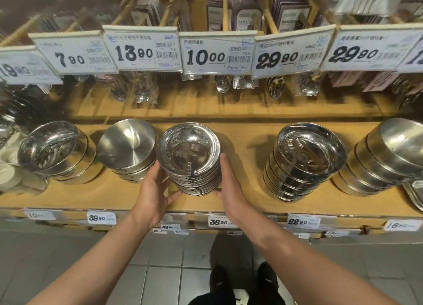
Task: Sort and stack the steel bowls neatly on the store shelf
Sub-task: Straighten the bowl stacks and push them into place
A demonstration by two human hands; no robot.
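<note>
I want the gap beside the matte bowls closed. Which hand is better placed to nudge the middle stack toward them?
The right hand. Its fingers lie flat against the middle stack's right side, opposite the matte bowls, so it can push that way. The left hand sits between the two stacks.

The shelf (247, 185) has a wide bare gap between the middle stack of bowls (190, 160) and the shiny stack to its right (304, 162); a hand could slip in there. On the left, the dull steel stack (128, 149) sits just beside the middle one, with little room. Price cards (217, 52) and hanging spoons (223, 84) crowd the space above the bowls.
</note>
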